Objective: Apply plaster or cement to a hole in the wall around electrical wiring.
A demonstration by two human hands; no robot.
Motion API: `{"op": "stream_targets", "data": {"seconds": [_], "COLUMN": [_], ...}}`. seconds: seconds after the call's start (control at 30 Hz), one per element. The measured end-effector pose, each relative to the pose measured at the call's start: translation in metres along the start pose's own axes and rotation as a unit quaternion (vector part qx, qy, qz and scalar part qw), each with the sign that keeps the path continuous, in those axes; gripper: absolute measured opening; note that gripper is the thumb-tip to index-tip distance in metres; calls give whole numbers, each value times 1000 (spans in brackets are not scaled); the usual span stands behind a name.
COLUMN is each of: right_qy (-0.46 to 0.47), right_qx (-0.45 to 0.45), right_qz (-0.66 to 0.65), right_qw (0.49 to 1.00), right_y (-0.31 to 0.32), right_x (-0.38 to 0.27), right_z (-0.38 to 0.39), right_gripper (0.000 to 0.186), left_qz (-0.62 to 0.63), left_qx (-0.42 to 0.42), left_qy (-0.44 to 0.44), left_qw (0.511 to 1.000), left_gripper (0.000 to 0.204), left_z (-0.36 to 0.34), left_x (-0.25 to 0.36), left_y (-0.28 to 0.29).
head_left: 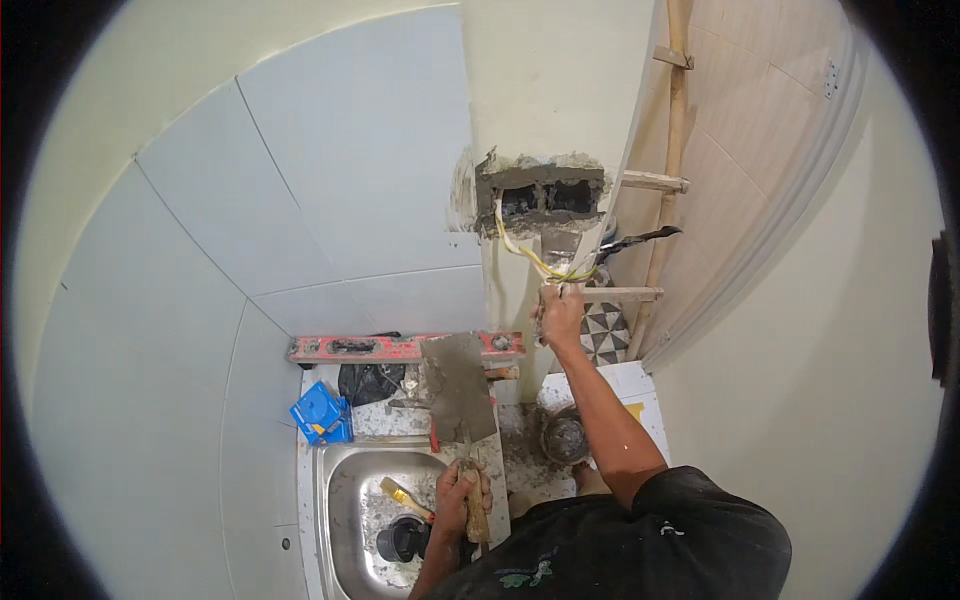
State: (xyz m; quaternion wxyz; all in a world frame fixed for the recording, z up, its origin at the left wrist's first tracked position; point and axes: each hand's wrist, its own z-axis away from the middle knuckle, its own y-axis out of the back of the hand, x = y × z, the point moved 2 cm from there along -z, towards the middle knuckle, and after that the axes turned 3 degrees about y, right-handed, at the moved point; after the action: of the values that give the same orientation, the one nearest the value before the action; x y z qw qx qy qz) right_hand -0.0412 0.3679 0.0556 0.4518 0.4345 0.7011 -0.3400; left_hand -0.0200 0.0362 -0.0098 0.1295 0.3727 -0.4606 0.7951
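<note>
My left hand point(455, 500) is closed round the wooden handle of a flat trowel point(455, 385) whose blade carries grey mortar. My right hand point(560, 315) grips a putty knife point(558, 250), its metal blade pointing up at the wall just below a mortar-edged double box opening point(540, 198). White and yellow-green wires point(520, 245) hang out of the opening down to my right hand; I cannot tell whether the fingers hold them too. A black cable end point(650, 236) sticks out to the right.
A red level point(370, 348) lies along the tiled wall, with blue boxes point(318, 410) and a black bag point(365, 385) nearby. A steel sink point(340, 530) holds a brush and black object. A dirty bucket point(562, 437) sits right of it; a wooden ladder point(670, 110) stands at the right.
</note>
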Motion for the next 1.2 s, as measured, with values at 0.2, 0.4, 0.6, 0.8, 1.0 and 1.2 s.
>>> {"op": "stream_targets", "data": {"seconds": [0.2, 0.4, 0.6, 0.8, 1.0, 1.2], "right_qy": [-59, -51, 86, 130, 319, 265], "right_qx": [-36, -76, -105, -159, -200, -195], "right_qz": [-82, 20, 261, 312, 450, 450], "right_qw": [994, 996, 956, 928, 810, 831], "right_y": [-11, 7, 58, 98, 69, 43], "right_x": [2, 2, 31, -78, -180, -164], "right_z": [-11, -3, 10, -47, -80, -58], "right_gripper": [12, 15, 23, 22, 28, 22], "left_qz": [-16, -19, -6, 3, 11, 37], "left_qx": [25, 21, 30, 23, 16, 8], "left_qy": [19, 10, 16, 15, 1, -17], "left_qw": [999, 1000, 999, 1000, 1000, 999], "left_gripper": [26, 25, 25, 24, 29, 21], "left_z": [-2, -2, -4, -5, -15, -9], "left_x": [6, 5, 3, 6, -2, -12], "left_y": [-13, -10, -7, -2, -1, 5]}}
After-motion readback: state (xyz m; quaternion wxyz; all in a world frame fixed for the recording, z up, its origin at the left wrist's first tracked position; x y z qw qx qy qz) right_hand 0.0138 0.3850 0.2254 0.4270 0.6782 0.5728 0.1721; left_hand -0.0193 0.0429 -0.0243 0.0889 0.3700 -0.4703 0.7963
